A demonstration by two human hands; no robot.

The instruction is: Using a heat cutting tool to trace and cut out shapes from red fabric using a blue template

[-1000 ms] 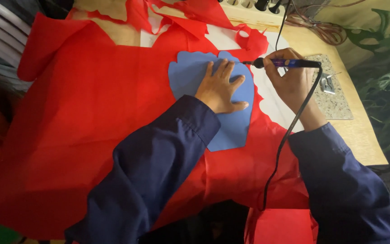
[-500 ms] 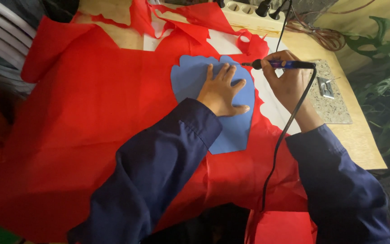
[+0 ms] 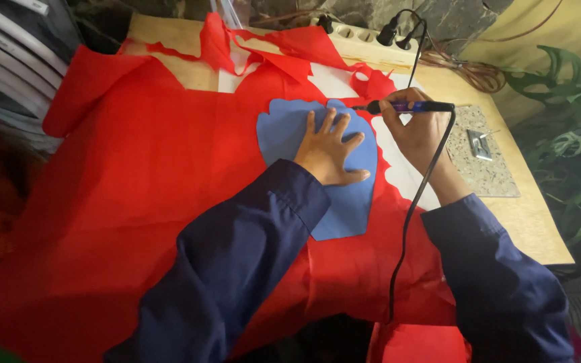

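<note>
left hand (image 3: pixel 327 151) – fingers spread flat on blue template (image 3: pixel 290 131); right hand (image 3: pixel 415 131) fingers pinching corded cutting tool (image 3: pixel 405 106).

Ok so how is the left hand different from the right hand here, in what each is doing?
The left hand lies flat, fingers spread, pressing on the blue template, while the right hand is curled in a grip around the corded pen-like tool. The left hand rests on top of the blue shape; the right hand sits beside its edge, over the red fabric. Both wear dark blue sleeves.
</note>
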